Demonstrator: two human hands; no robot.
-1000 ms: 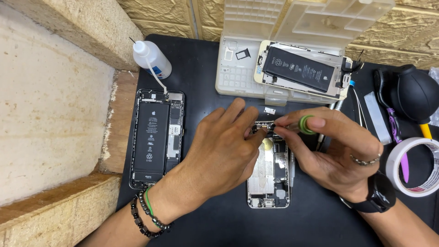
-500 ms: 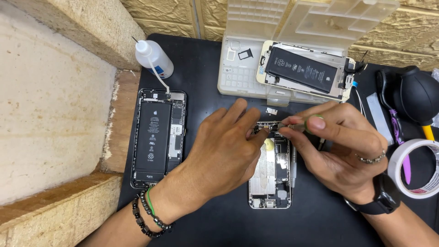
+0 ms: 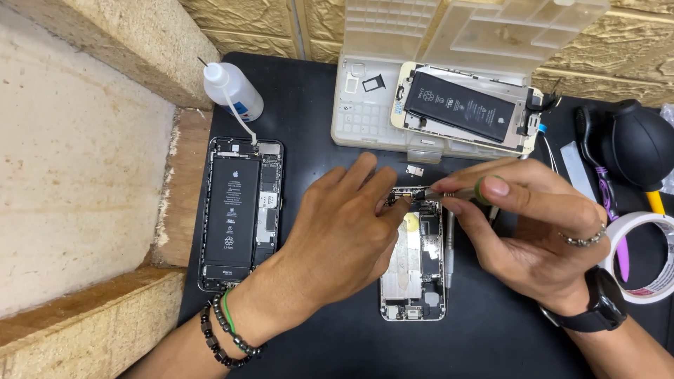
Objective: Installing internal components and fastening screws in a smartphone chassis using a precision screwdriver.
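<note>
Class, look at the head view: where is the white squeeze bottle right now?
The squeeze bottle lies at the upper left of the black mat, just above the opened phone and left of the parts tray.

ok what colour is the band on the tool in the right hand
Green: a green band rings the screwdriver's handle, pinched in the right hand. The head view shows it.

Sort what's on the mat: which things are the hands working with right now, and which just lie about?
In hand:
left hand steadying the opened phone
right hand holding a screwdriver to its top end

Lying about:
second opened phone
squeeze bottle
parts tray with a screen assembly
air blower
tape roll
</note>
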